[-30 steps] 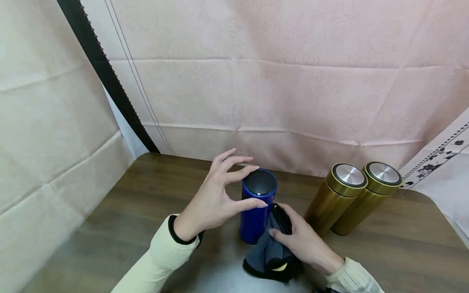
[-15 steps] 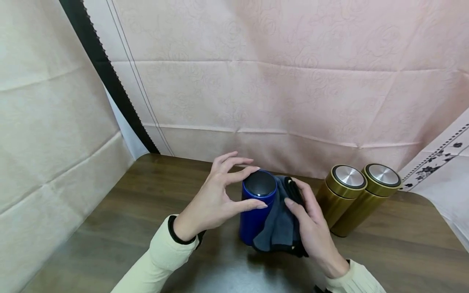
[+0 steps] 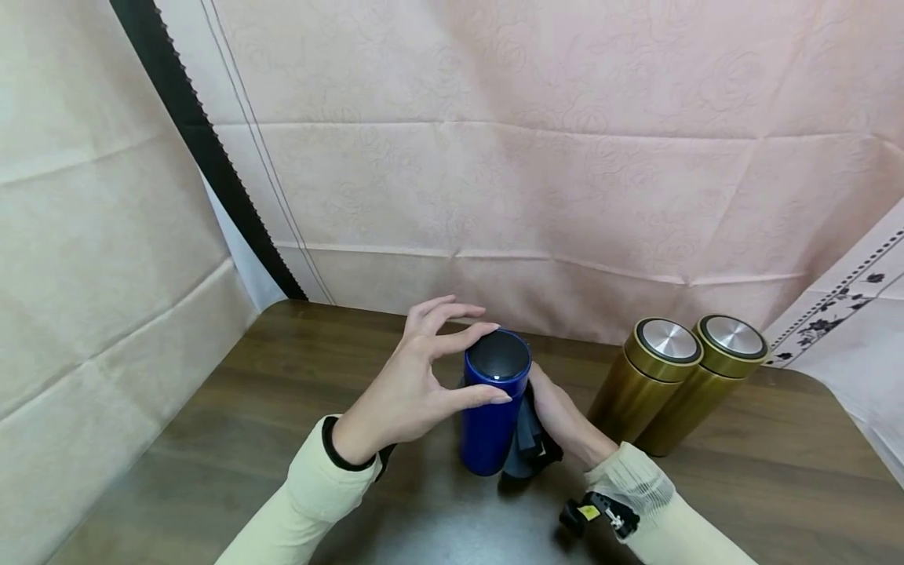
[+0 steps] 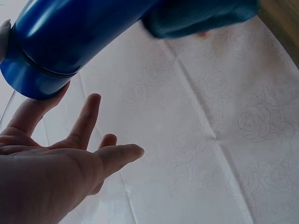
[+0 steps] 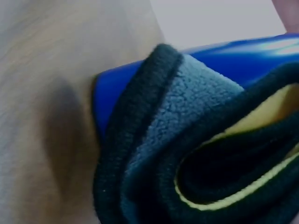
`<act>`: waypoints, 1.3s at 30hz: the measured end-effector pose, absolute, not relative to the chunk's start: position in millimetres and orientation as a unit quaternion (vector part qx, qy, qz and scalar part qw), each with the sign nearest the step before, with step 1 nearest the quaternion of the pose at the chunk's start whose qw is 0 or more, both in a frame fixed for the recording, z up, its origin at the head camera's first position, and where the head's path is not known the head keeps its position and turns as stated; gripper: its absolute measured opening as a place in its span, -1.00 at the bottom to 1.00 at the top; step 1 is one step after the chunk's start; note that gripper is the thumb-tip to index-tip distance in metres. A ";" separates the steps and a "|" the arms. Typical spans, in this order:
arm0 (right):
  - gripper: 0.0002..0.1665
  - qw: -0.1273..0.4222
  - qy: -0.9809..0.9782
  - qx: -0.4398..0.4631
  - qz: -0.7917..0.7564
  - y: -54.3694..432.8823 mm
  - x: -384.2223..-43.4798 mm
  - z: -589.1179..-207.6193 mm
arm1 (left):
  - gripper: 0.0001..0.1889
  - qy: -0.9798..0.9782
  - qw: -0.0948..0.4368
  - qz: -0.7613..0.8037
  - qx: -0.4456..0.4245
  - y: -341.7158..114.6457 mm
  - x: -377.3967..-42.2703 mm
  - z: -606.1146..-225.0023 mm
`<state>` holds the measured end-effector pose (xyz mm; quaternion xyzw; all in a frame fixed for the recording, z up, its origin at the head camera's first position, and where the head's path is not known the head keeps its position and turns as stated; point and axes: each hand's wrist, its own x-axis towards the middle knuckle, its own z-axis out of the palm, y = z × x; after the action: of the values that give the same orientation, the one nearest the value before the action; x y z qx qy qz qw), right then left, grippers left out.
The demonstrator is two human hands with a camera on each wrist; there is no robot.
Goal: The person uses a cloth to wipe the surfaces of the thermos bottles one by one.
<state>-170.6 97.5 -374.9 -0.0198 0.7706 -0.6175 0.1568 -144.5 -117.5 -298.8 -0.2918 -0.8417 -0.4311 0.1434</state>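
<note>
A blue thermos bottle [image 3: 487,428] with a dark lid top stands upright on the table. My left hand [image 3: 406,377] pinches its lid between thumb and index finger, the other fingers spread away. In the left wrist view the left hand [image 4: 56,163] touches the lid end of the thermos bottle [image 4: 88,28]. A folded grey-blue cloth [image 3: 525,443] with dark edging lies against the bottle's right side. My right hand [image 3: 561,412] holds this cloth, its fingertips hidden behind the bottle. Up close in the right wrist view, the cloth [image 5: 187,98] shows a yellow inner side.
Two gold thermos bottles [image 3: 639,392] with silver lid tops stand side by side to the right of my right hand. The brown wooden table [image 3: 233,439] ends at a pale patterned fabric backdrop [image 3: 494,173]. A black camera mount [image 3: 600,514] sits on the right wrist.
My right hand with the cloth first came up along the bottle's right side, then moved left and partly behind the bottle. The left hand keeps its place on the lid.
</note>
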 end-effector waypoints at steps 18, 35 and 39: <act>-0.45 0.218 0.673 -0.015 -0.707 110.0 -127.9 -394.4 | -0.36 -0.851 0.107 -0.429 -0.283 -117.0 -143.0 -304.1; -0.34 0.062 0.628 -0.205 -0.748 107.3 -145.5 -369.8 | -0.36 -0.846 0.117 -0.416 -0.312 -117.5 -147.5 -298.3; -0.33 0.069 0.644 -0.214 -0.732 105.4 -168.1 -366.3 | -0.36 -0.844 0.111 -0.419 -0.317 -118.2 -151.9 -295.0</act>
<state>-168.1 105.4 -366.3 -0.2137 0.6437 -0.7316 0.0687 -151.9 -118.2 -295.0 -0.3170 -0.8437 -0.4187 0.1115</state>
